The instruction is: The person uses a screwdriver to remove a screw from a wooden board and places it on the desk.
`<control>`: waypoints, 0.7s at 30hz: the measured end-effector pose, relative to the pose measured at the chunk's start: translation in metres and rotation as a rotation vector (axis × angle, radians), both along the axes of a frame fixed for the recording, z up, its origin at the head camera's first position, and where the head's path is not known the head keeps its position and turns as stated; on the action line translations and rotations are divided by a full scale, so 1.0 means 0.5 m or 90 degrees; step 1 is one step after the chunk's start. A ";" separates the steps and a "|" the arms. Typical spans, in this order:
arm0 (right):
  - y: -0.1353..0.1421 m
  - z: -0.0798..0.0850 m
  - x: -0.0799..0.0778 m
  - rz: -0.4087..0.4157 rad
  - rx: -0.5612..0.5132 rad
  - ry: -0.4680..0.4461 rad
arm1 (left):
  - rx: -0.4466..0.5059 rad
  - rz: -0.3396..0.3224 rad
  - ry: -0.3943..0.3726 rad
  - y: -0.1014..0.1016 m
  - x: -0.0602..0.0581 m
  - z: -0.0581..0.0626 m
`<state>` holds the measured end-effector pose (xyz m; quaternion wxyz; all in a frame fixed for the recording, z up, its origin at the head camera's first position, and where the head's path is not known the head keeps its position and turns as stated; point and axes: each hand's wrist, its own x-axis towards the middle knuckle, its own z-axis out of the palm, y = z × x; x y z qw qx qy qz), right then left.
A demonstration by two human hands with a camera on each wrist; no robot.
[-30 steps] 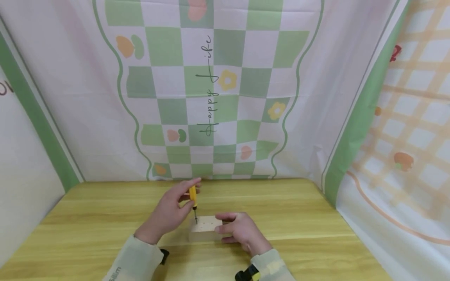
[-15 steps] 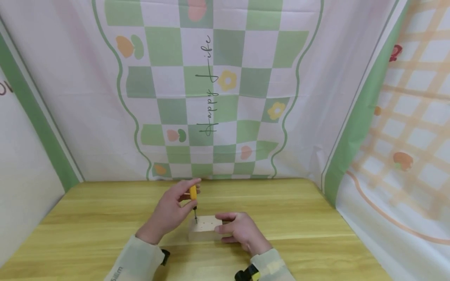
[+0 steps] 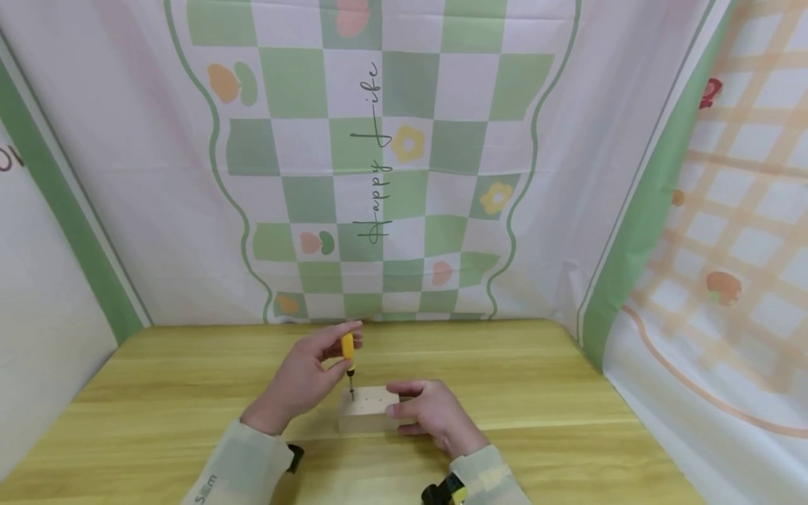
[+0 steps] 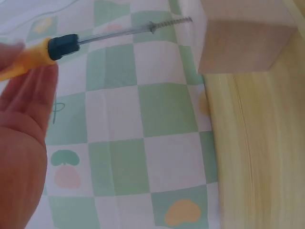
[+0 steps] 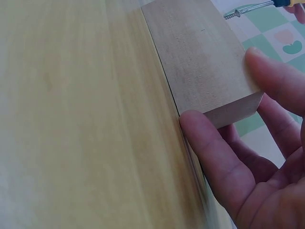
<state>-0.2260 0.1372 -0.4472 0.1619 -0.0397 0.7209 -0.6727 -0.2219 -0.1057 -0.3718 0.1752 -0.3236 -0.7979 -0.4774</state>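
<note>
My left hand (image 3: 307,370) pinches the yellow handle of a screwdriver (image 3: 348,346) between thumb and fingers. The screwdriver stands nearly upright over the left end of a pale wooden block (image 3: 369,422). In the left wrist view, its shaft meets the head of a screw (image 4: 170,22), whose tip is at the block's top face; much of the thread shows above the wood. My right hand (image 3: 435,415) grips the block's right end, fingers and thumb around it, as the right wrist view shows (image 5: 267,157). Several small dark holes dot the block's top.
The block rests on a wood-grain table (image 3: 543,421). Behind the table hangs a green-and-white checked cloth (image 3: 410,196), and an orange-checked cloth (image 3: 732,231) hangs on the right. Dark wrist straps sit by both sleeves.
The left hand and the screwdriver handle shift very slightly, with the fingers still on the handle. Block and right hand stay in place.
</note>
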 end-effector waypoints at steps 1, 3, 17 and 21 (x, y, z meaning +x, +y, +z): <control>0.000 0.000 0.000 -0.001 0.000 0.001 | 0.008 -0.004 -0.011 -0.001 0.001 0.001; 0.000 0.000 0.000 -0.002 0.000 0.001 | 0.014 0.011 -0.017 0.000 0.003 0.002; 0.002 -0.004 -0.002 0.003 -0.002 -0.003 | 0.033 0.005 -0.006 0.001 0.004 -0.015; 0.002 -0.003 -0.002 0.005 -0.003 -0.002 | -0.024 0.080 0.095 0.003 -0.002 -0.019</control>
